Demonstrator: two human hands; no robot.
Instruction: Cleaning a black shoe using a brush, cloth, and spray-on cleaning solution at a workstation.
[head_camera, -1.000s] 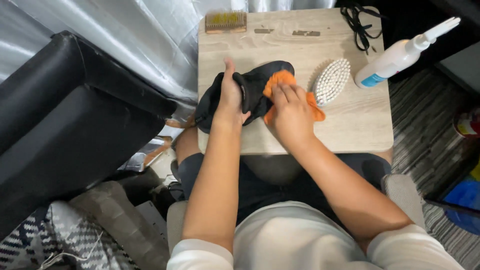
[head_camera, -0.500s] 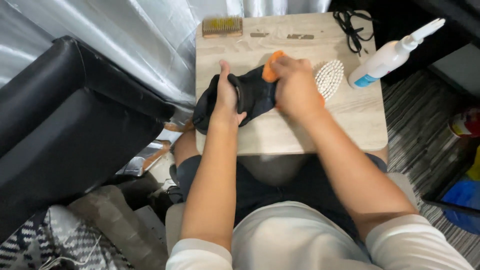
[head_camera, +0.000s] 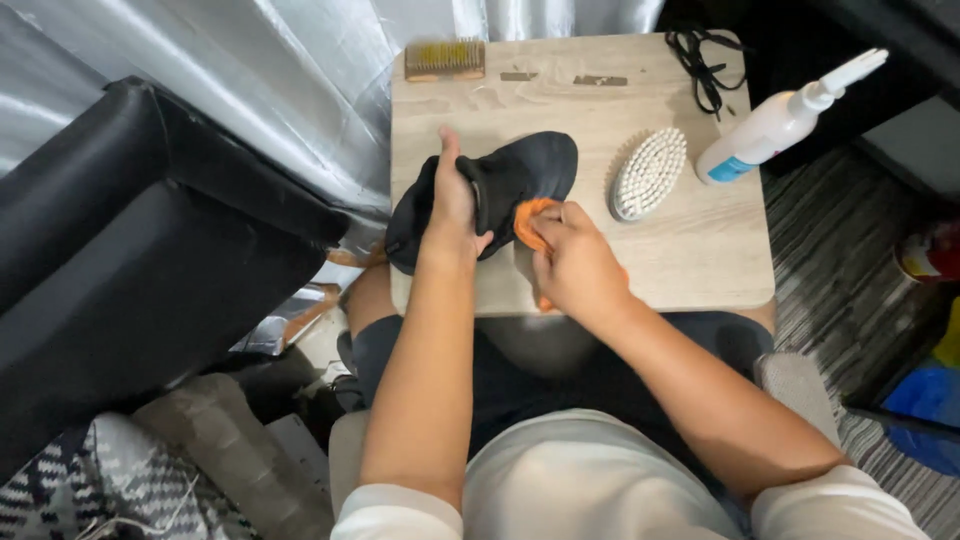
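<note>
Black shoe (head_camera: 520, 175) gripped by left hand (head_camera: 455, 205) — right hand (head_camera: 575, 265) clutches orange cloth (head_camera: 530, 222) against it.

We seem to be in a home, in a cramped living corner turned into a shoe-cleaning spot. We see a black padded armchair (head_camera: 130, 260) beside shiny silver curtains (head_camera: 250, 90), a striped rug (head_camera: 850, 250) on the floor, and a small wooden table (head_camera: 700, 270) over our lap. On the table lie a white scrubbing brush (head_camera: 650, 173), a wire brush (head_camera: 444, 59) and a white squeeze bottle (head_camera: 780, 120).
</note>
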